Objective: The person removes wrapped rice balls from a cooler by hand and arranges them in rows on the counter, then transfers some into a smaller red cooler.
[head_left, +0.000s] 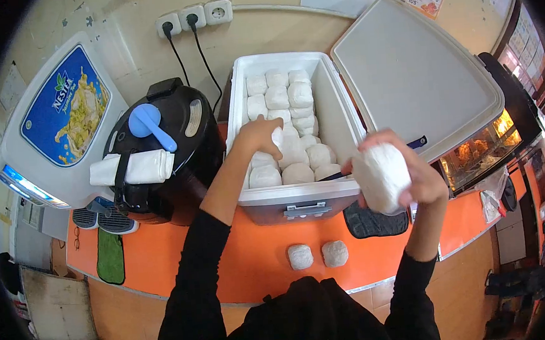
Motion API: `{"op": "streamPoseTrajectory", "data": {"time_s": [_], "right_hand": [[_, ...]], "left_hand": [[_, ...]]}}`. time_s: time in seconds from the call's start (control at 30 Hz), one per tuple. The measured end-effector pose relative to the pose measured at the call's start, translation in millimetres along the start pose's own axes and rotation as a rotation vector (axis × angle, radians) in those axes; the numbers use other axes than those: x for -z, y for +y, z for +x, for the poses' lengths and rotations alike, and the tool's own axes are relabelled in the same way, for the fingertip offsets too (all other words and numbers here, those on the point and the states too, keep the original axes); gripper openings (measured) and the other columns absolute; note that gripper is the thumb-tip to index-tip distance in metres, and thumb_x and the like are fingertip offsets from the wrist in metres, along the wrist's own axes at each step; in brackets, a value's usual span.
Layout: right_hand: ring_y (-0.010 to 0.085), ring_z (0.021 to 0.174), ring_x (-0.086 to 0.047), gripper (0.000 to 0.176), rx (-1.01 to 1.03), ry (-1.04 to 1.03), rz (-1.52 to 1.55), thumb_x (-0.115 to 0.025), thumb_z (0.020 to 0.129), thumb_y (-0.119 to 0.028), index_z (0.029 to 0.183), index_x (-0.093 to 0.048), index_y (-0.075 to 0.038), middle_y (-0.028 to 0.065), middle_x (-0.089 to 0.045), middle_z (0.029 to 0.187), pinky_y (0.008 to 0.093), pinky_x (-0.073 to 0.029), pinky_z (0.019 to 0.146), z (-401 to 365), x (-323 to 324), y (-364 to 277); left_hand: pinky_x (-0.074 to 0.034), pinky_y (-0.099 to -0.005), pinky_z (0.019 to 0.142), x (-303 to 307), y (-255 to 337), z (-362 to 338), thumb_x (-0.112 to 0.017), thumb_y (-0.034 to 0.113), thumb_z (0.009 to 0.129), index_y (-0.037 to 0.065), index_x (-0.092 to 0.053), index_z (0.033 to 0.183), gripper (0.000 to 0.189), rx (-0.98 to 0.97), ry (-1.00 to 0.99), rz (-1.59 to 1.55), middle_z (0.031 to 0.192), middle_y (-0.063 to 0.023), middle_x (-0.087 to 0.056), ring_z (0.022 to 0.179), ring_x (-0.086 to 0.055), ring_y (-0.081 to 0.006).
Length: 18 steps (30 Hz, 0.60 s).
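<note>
My left hand [257,136] reaches into a white cooler box [239,77], its fingers curled round a white paper-wrapped bundle [277,139]. Beneath and around it lie several more wrapped bundles [298,173], stacked inside the box. My right hand [424,181] grips a larger-looking wrapped bundle [383,178], raised over the box's front right corner. A dark blue stick-like thing [417,142] shows on both sides of that hand, its middle hidden. Two wrapped bundles [301,256] [335,253] sit side by side on the orange counter in front of the box.
The grey cooler lid [418,78] leans against the wall at right, beside a lit glass display [483,152]. To the left stand a black lidded pot [186,160] with a blue scoop [149,123] on top and a drink dispenser [66,115]. A black cloth [371,221] lies on the orange counter [253,260].
</note>
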State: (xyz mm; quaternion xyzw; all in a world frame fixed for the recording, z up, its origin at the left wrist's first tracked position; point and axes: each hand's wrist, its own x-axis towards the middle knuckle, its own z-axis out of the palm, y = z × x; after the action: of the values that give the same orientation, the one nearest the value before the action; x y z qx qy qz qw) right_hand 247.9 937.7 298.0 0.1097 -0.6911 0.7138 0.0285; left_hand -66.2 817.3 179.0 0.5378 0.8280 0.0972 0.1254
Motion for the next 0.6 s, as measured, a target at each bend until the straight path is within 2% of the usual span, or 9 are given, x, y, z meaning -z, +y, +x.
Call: {"op": "streamPoseTrajectory", "data": {"time_s": [0.07, 0.13, 0.2, 0.27, 0.33, 0.43, 0.47, 0.53, 0.6], "right_hand": [[0.0272, 0.124, -0.05, 0.082, -0.05, -0.145, 0.097, -0.077, 0.067, -0.03, 0.136, -0.042, -0.002, 0.0147, -0.048, 0.131, 0.0396, -0.039, 0.102, -40.7, 3.7, 18.3], [0.0271, 0.125, -0.048, 0.082, -0.163, -0.163, -0.059, -0.078, 0.066, -0.027, 0.136, -0.043, -0.002, 0.0145, -0.048, 0.131, 0.0375, -0.036, 0.105, -67.2, 4.6, 46.9], [0.0265, 0.123, -0.048, 0.074, -0.317, -0.043, -0.233, -0.077, 0.066, -0.023, 0.132, -0.048, -0.007, 0.0117, -0.053, 0.127, 0.0376, -0.037, 0.104, -76.5, -7.3, 76.1], [0.028, 0.121, -0.049, 0.07, -0.433, 0.087, -0.399, -0.077, 0.067, -0.022, 0.13, -0.049, -0.011, 0.0116, -0.054, 0.128, 0.0391, -0.037, 0.104, -84.5, -15.9, 131.1], [0.0354, 0.117, -0.048, 0.069, -0.635, 0.142, -0.678, -0.079, 0.065, -0.025, 0.128, -0.052, -0.014, 0.0146, -0.055, 0.129, 0.0414, -0.04, 0.102, -83.3, -25.0, 183.3], [0.0414, 0.117, -0.047, 0.067, -0.647, 0.166, -0.747, -0.078, 0.065, -0.023, 0.127, -0.052, -0.018, 0.0165, -0.057, 0.125, 0.0492, -0.041, 0.1, -71.5, -45.7, 259.6], [0.0432, 0.118, -0.046, 0.067, -0.715, 0.187, -0.89, -0.078, 0.066, -0.024, 0.127, -0.052, -0.02, 0.0184, -0.055, 0.127, 0.0512, -0.042, 0.098, -65.7, -53.6, 282.6], [0.0451, 0.12, -0.045, 0.067, -0.772, 0.194, -1.035, -0.078, 0.066, -0.024, 0.128, -0.052, -0.021, 0.0204, -0.053, 0.128, 0.0531, -0.044, 0.096, -60.4, -65.6, 319.4], [0.052, 0.11, -0.048, 0.079, -0.805, 0.235, -1.171, -0.083, 0.063, -0.024, 0.133, -0.048, -0.028, 0.0316, -0.036, 0.136, 0.0585, -0.048, 0.088, -61.0, -72.1, 352.0]], "left_hand": [[-0.047, -0.0456, 0.087, 22.0, 23.8, -31.0, -0.084, 0.026, 0.054, 0.014, -0.055, 0.12, 0.073, -0.012, 0.246, -0.217, 0.101, -0.0186, -0.055, 0.097, -0.058, -0.0413], [-0.047, -0.0402, 0.09, 25.3, 44.1, -62.2, -0.083, 0.021, 0.056, 0.012, -0.056, 0.118, 0.068, -0.061, 0.698, -0.356, 0.104, -0.0183, -0.056, 0.099, -0.058, -0.0371], [-0.05, -0.0405, 0.082, 30.2, 45.3, -107.8, -0.084, 0.02, 0.059, 0.015, -0.056, 0.119, 0.066, -0.14, 0.778, -0.398, 0.105, -0.0162, -0.057, 0.092, -0.061, -0.0333], [-0.048, -0.0352, 0.083, 46.3, 69.0, -172.9, -0.086, 0.019, 0.06, 0.011, -0.056, 0.119, 0.067, -0.012, 0.476, -0.854, 0.106, -0.0103, -0.058, 0.094, -0.06, -0.0234], [-0.046, -0.0313, 0.085, 37.9, 59.8, -218.2, -0.087, 0.02, 0.06, 0.008, -0.056, 0.119, 0.068, -0.103, 0.182, -0.927, 0.107, -0.0066, -0.058, 0.098, -0.057, -0.0173], [-0.047, -0.0346, 0.086, -5.4, 49.6, -252.4, -0.087, 0.022, 0.06, 0.008, -0.057, 0.118, 0.067, -0.085, -0.172, -0.86, 0.109, -0.0086, -0.059, 0.1, -0.058, -0.0223], [-0.048, -0.0365, 0.086, -35.7, 44.6, -254.9, -0.086, 0.024, 0.061, 0.009, -0.057, 0.117, 0.066, -0.013, -0.243, -0.871, 0.11, -0.01, -0.059, 0.1, -0.059, -0.0242], [-0.05, -0.037, 0.08, -112.8, 36.1, -251.9, -0.088, 0.025, 0.055, 0.009, -0.058, 0.113, 0.068, 0.105, -0.107, -0.71, 0.102, -0.0095, -0.061, 0.099, -0.058, -0.0239], [-0.05, -0.0399, 0.083, -178.7, 31.0, -245.3, -0.086, 0.023, 0.056, 0.009, -0.057, 0.113, 0.066, 0.304, -0.113, -0.491, 0.105, -0.0138, -0.058, 0.095, -0.058, -0.0319]]}}
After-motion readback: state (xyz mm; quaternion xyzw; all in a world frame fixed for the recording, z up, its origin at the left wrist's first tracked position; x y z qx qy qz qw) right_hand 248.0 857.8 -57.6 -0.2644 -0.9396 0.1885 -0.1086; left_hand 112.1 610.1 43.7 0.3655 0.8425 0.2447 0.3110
